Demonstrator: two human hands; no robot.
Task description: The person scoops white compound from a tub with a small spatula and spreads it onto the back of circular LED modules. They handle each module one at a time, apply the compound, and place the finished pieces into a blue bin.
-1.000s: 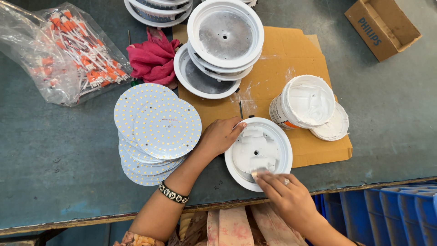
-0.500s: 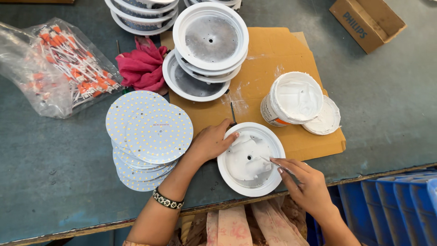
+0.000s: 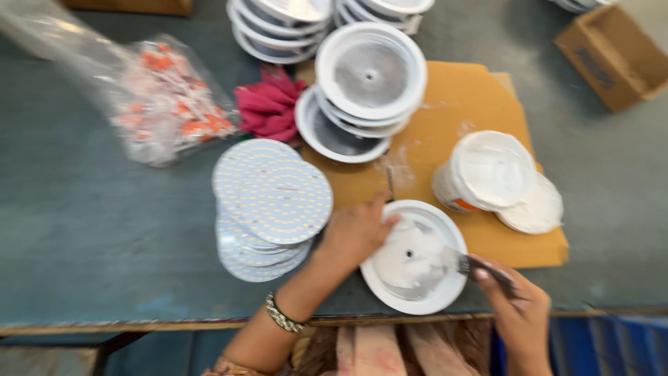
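Pinching a small dark brush between its fingers, the right hand lays the bristles on the white round housing at the table's near edge. Fingers pressed together, the left hand steadies that housing's left rim. Just left of the housing lies a stack of round LED boards; just right of it, a white paste tub on brown cardboard.

left hand pressing flat, right hand gripping
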